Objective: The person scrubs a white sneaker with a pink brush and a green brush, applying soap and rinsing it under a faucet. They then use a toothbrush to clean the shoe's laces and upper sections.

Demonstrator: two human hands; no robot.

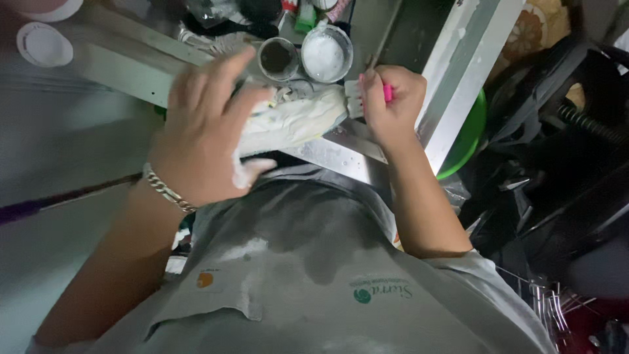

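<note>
While the left hand [203, 131] wraps over the heel end of a white sneaker [295, 117], fingers curled down across its top and thumb tucked beneath, the shoe is kept propped above the person's lap with its toe pointing toward the other hand, apparently so that end is steady and exposed to the bristles. A chain bracelet [167, 190] sits at that wrist, and a smear of white foam or paste shows on the thumb side. The right hand [390, 105] is closed in a fist around the pink handle of a small brush [357, 98], whose pale head touches the sneaker's toe. So the sneaker lies between the two hands, gripped by one and met by the tool in the other.

Just beyond the shoe, on the metal worktop [341, 157], stand two small round containers side by side: a dark one [277, 58] and one filled with white powder or paste [325, 54], near enough for the brush to reach. A green basin [468, 141] shows partly behind the right forearm. The grey shirt [308, 262] below bears damp patches.
</note>
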